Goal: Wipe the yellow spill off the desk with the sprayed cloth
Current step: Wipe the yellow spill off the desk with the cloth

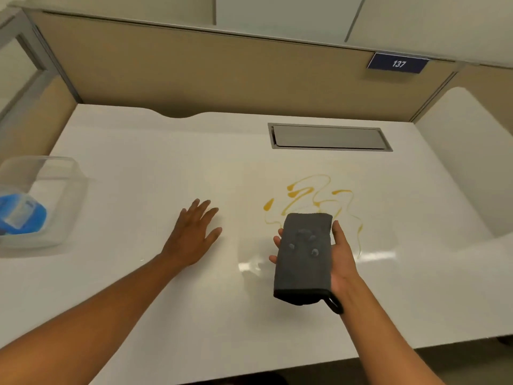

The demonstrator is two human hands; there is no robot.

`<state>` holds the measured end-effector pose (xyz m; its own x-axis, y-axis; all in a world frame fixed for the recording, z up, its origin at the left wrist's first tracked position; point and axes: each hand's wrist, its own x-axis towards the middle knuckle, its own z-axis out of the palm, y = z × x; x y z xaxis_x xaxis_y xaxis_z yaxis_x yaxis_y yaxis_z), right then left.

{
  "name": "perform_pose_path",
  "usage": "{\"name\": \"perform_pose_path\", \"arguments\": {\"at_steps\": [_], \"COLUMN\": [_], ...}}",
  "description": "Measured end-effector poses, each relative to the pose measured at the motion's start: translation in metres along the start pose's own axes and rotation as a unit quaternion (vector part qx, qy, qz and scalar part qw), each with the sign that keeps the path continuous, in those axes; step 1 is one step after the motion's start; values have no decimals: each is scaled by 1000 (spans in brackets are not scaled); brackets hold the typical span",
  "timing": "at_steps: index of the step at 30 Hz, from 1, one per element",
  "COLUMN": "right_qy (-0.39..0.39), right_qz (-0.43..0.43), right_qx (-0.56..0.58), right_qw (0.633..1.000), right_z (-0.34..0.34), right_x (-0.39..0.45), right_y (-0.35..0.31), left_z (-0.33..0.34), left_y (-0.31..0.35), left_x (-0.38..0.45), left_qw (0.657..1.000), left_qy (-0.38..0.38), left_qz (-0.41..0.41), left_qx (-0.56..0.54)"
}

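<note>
A yellow spill [298,194] runs in thin squiggles and drops over the white desk [138,168], right of centre. My right hand [342,262] holds a folded dark grey cloth [304,257] from underneath, palm up, just above the desk at the spill's near edge. Darker wet spots show on the cloth's top face, and a small loop hangs from its near corner. The cloth hides part of the spill. My left hand [195,232] lies flat on the desk, fingers spread, left of the spill and holding nothing.
A clear plastic tub [59,190] with a blue item [22,215] inside stands at the desk's left edge. A grey cable hatch [329,137] sits flush at the back right. Beige partition walls close the back and sides; a plate reads 137 [398,63].
</note>
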<state>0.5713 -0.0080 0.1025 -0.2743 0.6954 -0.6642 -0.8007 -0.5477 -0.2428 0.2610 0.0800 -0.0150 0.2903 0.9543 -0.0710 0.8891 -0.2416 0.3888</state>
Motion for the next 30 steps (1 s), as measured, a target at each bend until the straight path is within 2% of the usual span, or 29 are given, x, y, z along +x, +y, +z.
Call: {"name": "perform_pose_path", "arguments": {"at_steps": [4,7,9,11,13,16,17,19,21,22,23,25,27,30], "right_qy": [55,117,172,232,280,339,331,307,296,299,304,297,272,263], "right_qz": [-11,-42,-93,-181,-273,-375,-382,-341,-285,-278,-280,-290,-302,-319], "right_qx": [-23,-69,-108,-178,-308,-543,-603,-726,-832,-856,-865,-868,-871,-859], "right_qw": [998,990,975,939,867,671,617,512,372,317,286,272,276,303], "right_z": [-30,-49,-59,-66,-74,-93,-102,-122,-145,-153,-158,-163,-164,-157], "right_x": [-27,-42,-45,-40,-30,-5,6,30,51,58,61,63,67,78], "right_y": [-21,-51,-78,-105,-129,-147,-149,-144,-129,-122,-117,-117,-123,-131], "left_z": [17,26,39,50,54,57,57,63,66,64,63,65,66,65], "left_y": [-4,4,5,-2,-3,3,6,15,20,20,20,19,18,21], "left_x": [12,20,18,13,14,17,18,16,17,18,18,15,13,16], "left_qw": [998,999,995,984,986,986,986,986,988,988,989,987,985,983], "left_qy": [42,27,57,114,119,117,106,88,80,80,81,82,89,109], "left_qz": [-1,-22,-12,10,3,-7,1,23,23,18,14,10,2,16], "left_qx": [53,35,80,138,120,119,128,137,134,129,126,140,148,149]}}
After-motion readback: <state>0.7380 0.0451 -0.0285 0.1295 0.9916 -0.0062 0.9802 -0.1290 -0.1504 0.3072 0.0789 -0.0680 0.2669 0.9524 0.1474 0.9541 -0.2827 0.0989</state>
